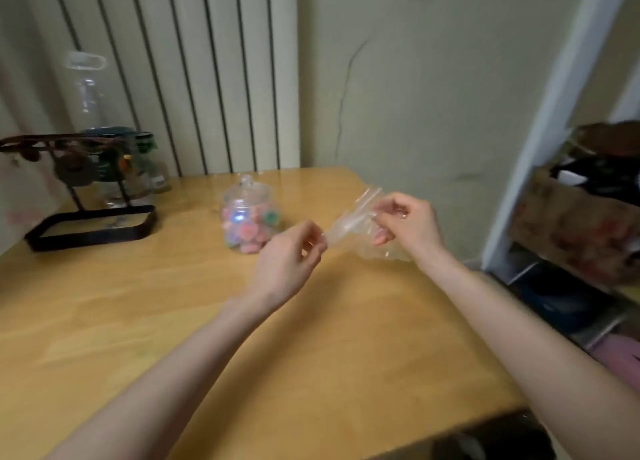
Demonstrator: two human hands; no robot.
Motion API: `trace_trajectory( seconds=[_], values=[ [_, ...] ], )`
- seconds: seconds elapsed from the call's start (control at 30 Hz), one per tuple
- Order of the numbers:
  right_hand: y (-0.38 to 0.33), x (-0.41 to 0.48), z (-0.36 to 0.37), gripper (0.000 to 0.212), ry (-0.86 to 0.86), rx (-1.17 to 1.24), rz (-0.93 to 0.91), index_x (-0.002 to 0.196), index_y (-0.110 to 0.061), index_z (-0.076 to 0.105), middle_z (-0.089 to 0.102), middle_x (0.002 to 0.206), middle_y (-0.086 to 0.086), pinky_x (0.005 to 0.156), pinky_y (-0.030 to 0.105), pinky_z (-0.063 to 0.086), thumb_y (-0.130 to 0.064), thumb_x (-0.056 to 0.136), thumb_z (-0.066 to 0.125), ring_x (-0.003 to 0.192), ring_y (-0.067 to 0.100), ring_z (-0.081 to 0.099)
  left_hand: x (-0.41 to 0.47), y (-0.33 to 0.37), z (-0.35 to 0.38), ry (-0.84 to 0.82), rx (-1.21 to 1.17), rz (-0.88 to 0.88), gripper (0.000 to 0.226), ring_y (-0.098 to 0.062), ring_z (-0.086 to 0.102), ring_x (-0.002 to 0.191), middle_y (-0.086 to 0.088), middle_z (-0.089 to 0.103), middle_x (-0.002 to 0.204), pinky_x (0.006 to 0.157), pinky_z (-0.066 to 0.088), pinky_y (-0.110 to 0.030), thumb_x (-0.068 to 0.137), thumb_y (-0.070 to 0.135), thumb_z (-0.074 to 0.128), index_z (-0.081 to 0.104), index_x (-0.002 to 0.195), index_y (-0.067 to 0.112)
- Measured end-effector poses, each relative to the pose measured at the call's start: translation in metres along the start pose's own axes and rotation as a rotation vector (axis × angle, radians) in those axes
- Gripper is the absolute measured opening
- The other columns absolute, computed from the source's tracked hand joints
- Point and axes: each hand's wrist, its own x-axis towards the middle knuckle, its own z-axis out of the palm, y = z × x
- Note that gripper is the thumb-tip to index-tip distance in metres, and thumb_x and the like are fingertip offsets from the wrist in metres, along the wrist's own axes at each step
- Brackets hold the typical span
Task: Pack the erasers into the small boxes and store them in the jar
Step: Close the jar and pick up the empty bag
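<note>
Two hands, both raised above the table [173, 303], share one item.

1. Left hand [291, 255]: fingers curled, thumb and fingertips pinching the near-left end of a clear plastic bag [349, 222]. Forearm bare.
2. Right hand [405, 222]: fingers curled round the far-right part of the same bag, with crumpled film hanging below the palm. Forearm bare.
3. Bag: transparent and thin, stretched between the two hands, off the table, to the right of the jar and apart from it. Contents cannot be told; the film is blurred.
4. Jar [247, 213]: clear glass, upright on the table towards its far side, left of the hands. A knobbed glass lid [246, 182] sits on top. Small pink and green pieces fill the lower part; too blurred to say whether they are boxes or erasers.
5. Black stand [93, 229]: a rimmed base at the table's left edge with uprights and a dark crossbar above.
6. Clear bottle [86, 92]: upright behind the stand.
7. Radiator [194, 61]: pale and ribbed, against the wall behind the table.
8. Shelves [571, 224]: at the right, beyond the table, holding dark, indistinct goods.
</note>
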Motion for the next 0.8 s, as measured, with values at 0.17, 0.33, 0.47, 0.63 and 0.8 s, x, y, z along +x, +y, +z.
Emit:
trace_trajectory(
  seconds=[0.17, 0.33, 0.47, 0.63, 0.8],
  values=[
    [0.034, 0.003, -0.099, 0.032, 0.22, -0.038, 0.06, 0.07, -0.016, 0.053, 0.056, 0.055, -0.002, 0.041, 0.016, 0.049, 0.011, 0.079, 0.065, 0.041, -0.001, 0.055, 0.029, 0.047, 0.082, -0.296, 0.004, 0.05, 0.037, -0.021, 0.054, 0.11, -0.002, 0.057, 0.117, 0.092, 0.043, -0.033, 0.088, 0.03, 0.061, 0.046, 0.118, 0.013],
    [0.077, -0.002, -0.18, 0.023, 0.329, -0.135, 0.155, 0.067, -0.012, 0.06, 0.063, 0.062, -0.006, 0.053, 0.007, 0.043, 0.005, 0.074, 0.073, 0.051, -0.009, 0.055, 0.059, 0.089, 0.147, -0.528, 0.093, -0.005, 0.069, -0.022, 0.039, 0.128, -0.007, 0.043, 0.137, 0.101, 0.029, -0.027, 0.083, 0.042, 0.066, 0.033, 0.136, 0.012],
    [0.129, -0.019, -0.219, 0.02, 0.391, -0.175, 0.329, 0.07, -0.015, 0.06, 0.062, 0.07, -0.002, 0.048, 0.009, 0.04, 0.001, 0.08, 0.069, 0.06, 0.003, 0.055, 0.07, 0.115, 0.189, -0.564, 0.087, 0.012, 0.065, -0.024, 0.042, 0.126, -0.009, 0.045, 0.135, 0.101, 0.032, -0.029, 0.083, 0.042, 0.065, 0.037, 0.134, 0.012],
    [0.212, -0.056, -0.246, 0.012, 0.473, -0.334, 0.582, 0.078, -0.015, 0.063, 0.066, 0.083, 0.0, 0.067, 0.026, 0.049, -0.004, 0.079, 0.067, 0.08, 0.017, 0.062, 0.064, 0.145, 0.228, -0.517, 0.213, 0.164, 0.051, -0.02, 0.041, 0.124, -0.002, 0.045, 0.13, 0.097, 0.032, -0.032, 0.086, 0.044, 0.059, 0.044, 0.128, 0.02],
    [0.291, -0.108, -0.252, 0.007, 0.445, -0.474, 0.829, 0.081, -0.008, 0.063, 0.067, 0.084, 0.01, 0.072, 0.04, 0.057, -0.009, 0.085, 0.058, 0.075, 0.024, 0.065, 0.054, 0.146, 0.242, -0.374, 0.263, 0.222, 0.036, -0.016, 0.041, 0.12, 0.003, 0.047, 0.128, 0.08, 0.037, -0.028, 0.089, 0.04, 0.054, 0.052, 0.12, 0.022]
  ],
)
